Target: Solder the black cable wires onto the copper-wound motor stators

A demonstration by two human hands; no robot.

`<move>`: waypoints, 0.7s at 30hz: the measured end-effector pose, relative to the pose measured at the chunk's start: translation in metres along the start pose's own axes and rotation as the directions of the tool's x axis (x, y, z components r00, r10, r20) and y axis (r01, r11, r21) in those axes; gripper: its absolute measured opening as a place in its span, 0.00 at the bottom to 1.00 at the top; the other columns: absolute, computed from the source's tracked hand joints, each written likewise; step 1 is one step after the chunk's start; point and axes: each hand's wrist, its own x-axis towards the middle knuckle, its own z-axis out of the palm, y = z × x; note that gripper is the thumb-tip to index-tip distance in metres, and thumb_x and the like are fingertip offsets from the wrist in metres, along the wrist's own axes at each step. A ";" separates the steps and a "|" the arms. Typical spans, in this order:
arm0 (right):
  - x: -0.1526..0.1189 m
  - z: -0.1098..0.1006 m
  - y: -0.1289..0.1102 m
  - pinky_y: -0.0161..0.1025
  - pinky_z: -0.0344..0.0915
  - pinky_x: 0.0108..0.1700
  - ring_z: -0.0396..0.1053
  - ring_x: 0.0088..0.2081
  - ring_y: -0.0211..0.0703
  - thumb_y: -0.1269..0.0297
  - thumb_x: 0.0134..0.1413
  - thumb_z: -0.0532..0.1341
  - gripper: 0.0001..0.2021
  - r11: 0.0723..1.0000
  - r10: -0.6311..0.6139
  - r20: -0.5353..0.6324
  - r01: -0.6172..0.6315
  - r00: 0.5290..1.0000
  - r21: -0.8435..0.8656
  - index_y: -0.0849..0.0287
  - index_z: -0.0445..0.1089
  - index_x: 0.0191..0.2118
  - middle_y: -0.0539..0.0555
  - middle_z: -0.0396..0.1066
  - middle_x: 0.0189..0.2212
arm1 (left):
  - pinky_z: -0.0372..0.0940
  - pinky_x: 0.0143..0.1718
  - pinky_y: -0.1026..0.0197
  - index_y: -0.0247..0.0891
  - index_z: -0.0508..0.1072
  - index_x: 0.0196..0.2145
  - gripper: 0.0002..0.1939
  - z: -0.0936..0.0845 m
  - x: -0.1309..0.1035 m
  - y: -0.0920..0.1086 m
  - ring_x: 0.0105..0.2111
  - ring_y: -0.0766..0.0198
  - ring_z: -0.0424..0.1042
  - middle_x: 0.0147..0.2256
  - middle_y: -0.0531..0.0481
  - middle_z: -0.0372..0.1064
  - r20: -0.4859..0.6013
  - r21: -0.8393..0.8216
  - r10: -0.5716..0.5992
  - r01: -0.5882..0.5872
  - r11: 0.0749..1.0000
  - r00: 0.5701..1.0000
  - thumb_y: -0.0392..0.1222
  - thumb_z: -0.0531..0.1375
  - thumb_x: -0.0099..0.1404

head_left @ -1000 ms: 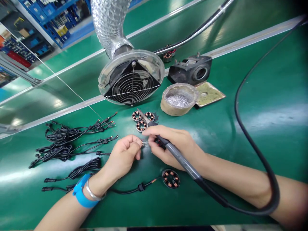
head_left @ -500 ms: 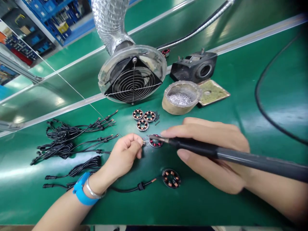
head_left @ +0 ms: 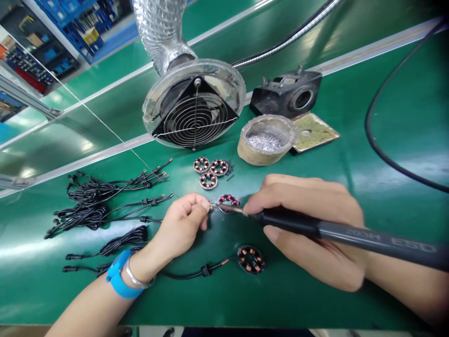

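My left hand [head_left: 185, 220] is closed in a pinch on thin wire ends [head_left: 212, 206], just left of a ring-shaped coil with red windings [head_left: 228, 204]. Held like a pen in my right hand [head_left: 312, 224] is a dark soldering iron [head_left: 291, 223]. The iron's metal tip points left, across the red coil's lower edge, and reaches close to the wires at my left fingertips. Nearer the front lies a copper-wound coil [head_left: 250, 259], with a black cable [head_left: 185, 277] ending beside it. Three more copper-wound coils [head_left: 208, 180] sit together behind the red one.
Bundles of black cables [head_left: 94, 196] lie at left. At the back stand a fume extractor fan [head_left: 195, 126] with a foil duct [head_left: 161, 32], a round pot of metal shavings [head_left: 261, 157], a black holder [head_left: 286, 96] and a yellowish sponge tray [head_left: 315, 133].
The iron and my right hand have shifted slightly right and down, with the tip now lower over the red coil. My left hand stays almost still.
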 end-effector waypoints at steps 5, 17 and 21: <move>-0.001 0.002 0.001 0.38 0.56 0.25 0.57 0.22 0.36 0.75 0.49 0.54 0.11 0.999 -0.036 -0.008 0.036 0.999 0.010 0.57 0.69 0.37 0.48 0.61 0.22 | 0.44 0.19 0.67 0.37 0.63 0.26 0.15 0.000 0.000 0.000 0.16 0.74 0.47 0.18 0.60 0.57 -0.004 0.012 0.004 -0.004 1.000 1.000 0.48 0.54 0.66; 0.000 0.001 -0.005 0.38 0.62 0.25 0.63 0.24 0.38 0.75 0.50 0.56 0.10 0.999 -0.049 -0.130 0.047 0.990 -0.013 0.58 0.70 0.38 0.50 0.67 0.24 | 0.43 0.19 0.68 0.37 0.63 0.26 0.14 0.000 0.001 -0.001 0.16 0.74 0.47 0.18 0.60 0.57 -0.003 0.009 0.011 -0.011 1.000 1.000 0.47 0.54 0.67; 0.003 0.004 -0.004 0.37 0.65 0.28 0.67 0.26 0.39 0.76 0.53 0.57 0.13 0.990 -0.104 -0.186 0.083 0.977 -0.116 0.57 0.69 0.43 0.52 0.72 0.29 | 0.43 0.19 0.68 0.37 0.63 0.27 0.14 0.000 0.000 -0.001 0.16 0.75 0.47 0.18 0.60 0.57 0.000 -0.007 0.025 -0.025 1.000 1.000 0.47 0.54 0.67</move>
